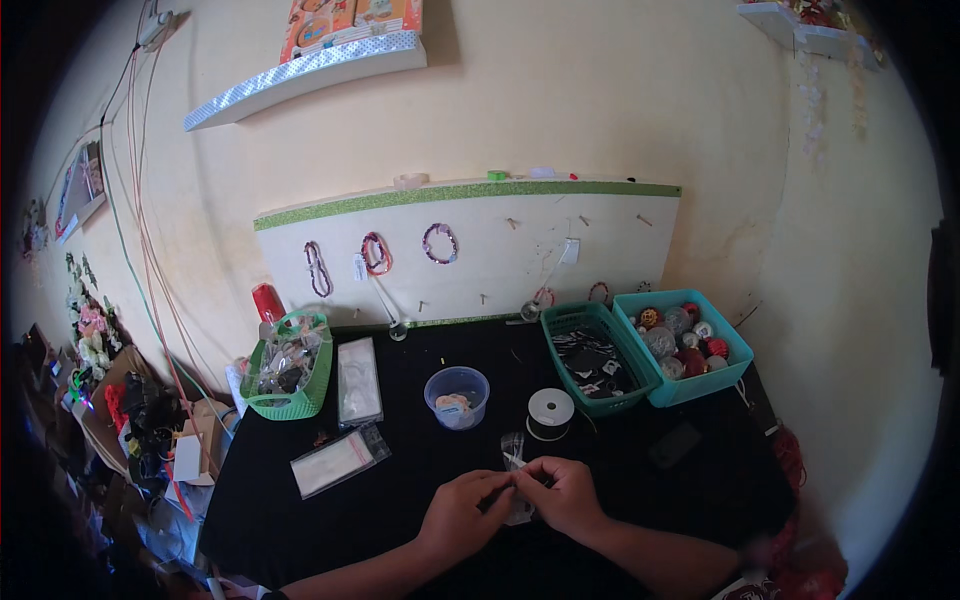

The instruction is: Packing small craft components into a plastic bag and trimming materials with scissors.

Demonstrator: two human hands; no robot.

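Observation:
Over the front of the black-covered table, my left hand (466,511) and my right hand (564,496) meet at the fingertips. Between them is a small clear plastic bag (513,444), standing out above and below the fingers. A narrow white piece (514,460) shows at the bag, beside my right fingertips; what it is cannot be made out. My fingers hide the bag's middle. Just beyond my hands stand a white-flanged spool (551,407) and a clear round plastic tub (456,375) with a pale pinkish item inside.
Packs of clear bags (331,462) lie at left near a green basket (291,405) of bagged items. At right are a teal basket (600,405) with black-and-white cards, a turquoise bin (705,385) of ornaments and a dark phone-like object (675,445). Bracelets (440,244) hang on a white pegboard (480,266).

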